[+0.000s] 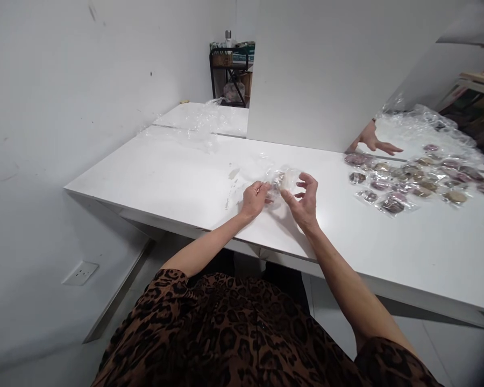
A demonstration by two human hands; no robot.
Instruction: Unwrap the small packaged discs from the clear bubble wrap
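Observation:
A clear plastic bag (276, 177) is between my two hands, just above the white table (177, 183). Something small, part brown and part pale, shows through the film; its kind is unclear. My left hand (255, 200) is closed, pinching the bag's near left edge between thumb and fingers. On the other side, my right hand (305, 203) curves around the bag, its thumb against the film and its fingers bent. The parts of the bag behind the fingers are hidden.
Loose clear plastic bags (201, 121) lie at the back left. Several wrapped brown, pink and tan pieces (403, 183) spread at the right, near another person's hand (371, 138). A tall white panel (314, 75) stands at the table's back, and a wall socket (81, 273) is low left.

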